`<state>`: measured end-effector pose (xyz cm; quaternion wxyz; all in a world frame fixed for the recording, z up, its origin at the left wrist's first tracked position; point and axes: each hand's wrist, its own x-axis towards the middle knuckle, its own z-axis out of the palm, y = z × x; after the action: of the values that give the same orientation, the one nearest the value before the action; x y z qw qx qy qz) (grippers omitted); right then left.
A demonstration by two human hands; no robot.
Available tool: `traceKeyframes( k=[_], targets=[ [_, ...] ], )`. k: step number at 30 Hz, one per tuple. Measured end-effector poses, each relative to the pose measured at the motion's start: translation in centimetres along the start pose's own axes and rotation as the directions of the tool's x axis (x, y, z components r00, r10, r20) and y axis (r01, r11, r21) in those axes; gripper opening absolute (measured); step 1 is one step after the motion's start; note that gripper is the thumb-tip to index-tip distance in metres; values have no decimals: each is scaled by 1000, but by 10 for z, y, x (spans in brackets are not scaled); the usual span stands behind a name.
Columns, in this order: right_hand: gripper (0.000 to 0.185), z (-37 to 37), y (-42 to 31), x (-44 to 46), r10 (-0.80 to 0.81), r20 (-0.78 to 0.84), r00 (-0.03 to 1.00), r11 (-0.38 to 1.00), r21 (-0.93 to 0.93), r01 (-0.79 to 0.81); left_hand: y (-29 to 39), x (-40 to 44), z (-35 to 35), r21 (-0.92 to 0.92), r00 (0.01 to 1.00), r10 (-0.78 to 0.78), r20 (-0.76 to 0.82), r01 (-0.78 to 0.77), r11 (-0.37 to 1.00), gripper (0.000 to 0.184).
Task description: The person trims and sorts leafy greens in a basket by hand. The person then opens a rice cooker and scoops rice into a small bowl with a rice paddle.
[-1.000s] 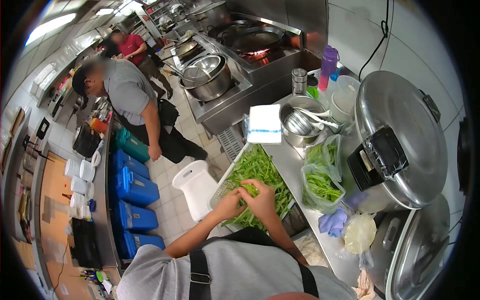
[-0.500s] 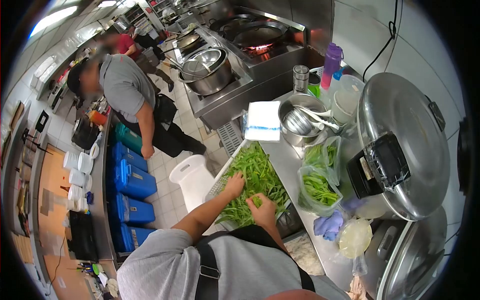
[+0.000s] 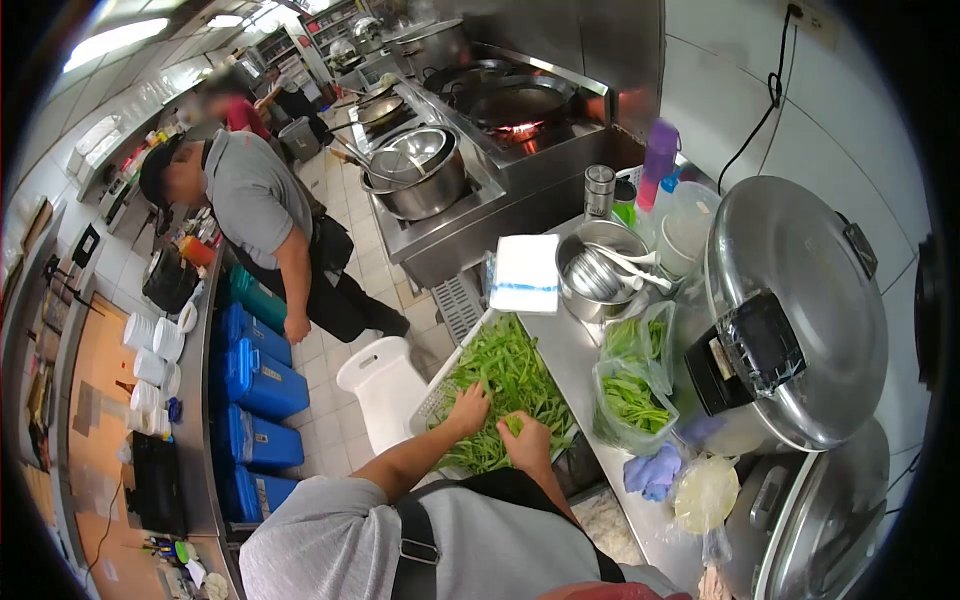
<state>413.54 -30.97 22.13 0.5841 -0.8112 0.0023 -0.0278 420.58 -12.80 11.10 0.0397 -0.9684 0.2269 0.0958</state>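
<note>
Slender leafy green stems (image 3: 508, 370) lie heaped in a white perforated plastic basket (image 3: 428, 408) directly in front of the wearer's body. Left hand (image 3: 468, 409): back upward, fingers reaching into the leaves on the stool side; whether they grip a stem cannot be told. Right hand (image 3: 528, 444): on the near part of the heap, fingers drawn together around a small pale-green tuft (image 3: 514, 425). The two hands are near each other, not touching. Handling, as judged: stems look loose and tangled, so small amounts, a light pinch and a lift along the stem should bruise less than a sideways tug; the left hand is well placed to part leaves while the right bears the tuft. Edges: to the left, the basket wall stands just beside a white plastic stool (image 3: 382, 378); to the right, the straight edge of the stainless-steel worktop (image 3: 572, 365) runs close along the heap, with clear plastic bags of cut greens (image 3: 633, 402) near it, so the right elbow has the tighter side. Near side is bounded by the wearer's torso. Freest room, as judged: upward and forward over the heap.
</note>
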Motion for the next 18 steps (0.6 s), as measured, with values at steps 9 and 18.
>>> traceKeyframes(
  k=[9,18],
  targets=[
    [56,30,47,4,217,362,906,932,-354,-82,-8,-7,-20,-99,997,11,75,-3,995,53],
    [60,28,68,18,327,302,896,876,-452,-167,-3,-2,-25,-25,990,-69,121,73,997,34]
  ],
)
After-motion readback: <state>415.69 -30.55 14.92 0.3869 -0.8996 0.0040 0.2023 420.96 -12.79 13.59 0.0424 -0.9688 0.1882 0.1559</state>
